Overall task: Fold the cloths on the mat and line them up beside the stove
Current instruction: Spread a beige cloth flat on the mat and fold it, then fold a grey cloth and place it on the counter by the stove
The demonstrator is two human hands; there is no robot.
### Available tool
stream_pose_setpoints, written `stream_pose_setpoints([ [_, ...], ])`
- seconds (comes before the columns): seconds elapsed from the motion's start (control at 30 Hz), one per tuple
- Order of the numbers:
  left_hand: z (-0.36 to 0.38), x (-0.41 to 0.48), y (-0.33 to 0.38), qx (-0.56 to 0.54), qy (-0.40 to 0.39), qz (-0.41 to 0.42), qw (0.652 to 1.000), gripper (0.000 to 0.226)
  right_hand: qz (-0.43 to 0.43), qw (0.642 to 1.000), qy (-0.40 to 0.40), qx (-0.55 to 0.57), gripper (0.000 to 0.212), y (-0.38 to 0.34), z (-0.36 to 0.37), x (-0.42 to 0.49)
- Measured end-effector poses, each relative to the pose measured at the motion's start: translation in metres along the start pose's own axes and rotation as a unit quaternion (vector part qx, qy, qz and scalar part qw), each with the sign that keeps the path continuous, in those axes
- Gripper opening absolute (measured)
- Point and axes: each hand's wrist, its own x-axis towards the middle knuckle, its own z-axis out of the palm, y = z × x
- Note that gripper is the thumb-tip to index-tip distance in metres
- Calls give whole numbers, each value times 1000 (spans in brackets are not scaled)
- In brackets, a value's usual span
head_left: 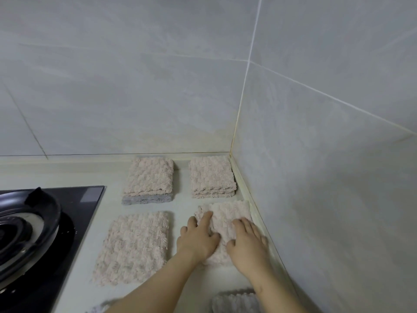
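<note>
Nearest me, at six o'clock from the hands, a grey cloth point(234, 300) waits at the frame's bottom edge, apparently not yet folded, and a second grey scrap point(101, 306) shows at seven o'clock. The left hand point(198, 238) and right hand point(248, 242) lie flat with fingers spread, pressing a pink cloth point(225, 213) onto the surface point(180, 208). Three folded cloths sit at nine point(133, 247), eleven point(150, 177) and twelve o'clock point(211, 175), right of the stove point(45, 222), so I'd say it is past halfway.
</note>
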Motion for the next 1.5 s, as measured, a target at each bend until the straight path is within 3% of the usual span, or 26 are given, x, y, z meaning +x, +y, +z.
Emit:
stream_pose_setpoints([
  [0.1,-10,-9,-6,-53,50,27,997,60,-6,999,39,37,50,-7,-5,-11],
  [0.2,-27,-27,-22,-126,111,66,984,41,-14,994,47,98,47,-26,-8,-22],
  [0.37,-73,-73,-69,-226,161,45,960,17,-62,978,23,197,40,-100,-2,-39],
  [0.63,-161,-193,-198,-288,295,-57,909,17,-202,926,-92,304,19,-269,35,-110],
  [1.0,-214,-430,-410,-332,468,-216,790,19,-318,819,-340,336,16,-483,140,-306],
  [1.27,-229,-530,-504,-332,533,-289,723,18,-380,768,-424,293,15,-580,192,-396],
  [1.5,-279,-558,-582,-322,566,-318,689,18,-402,738,-457,292,15,-677,232,-420],
])
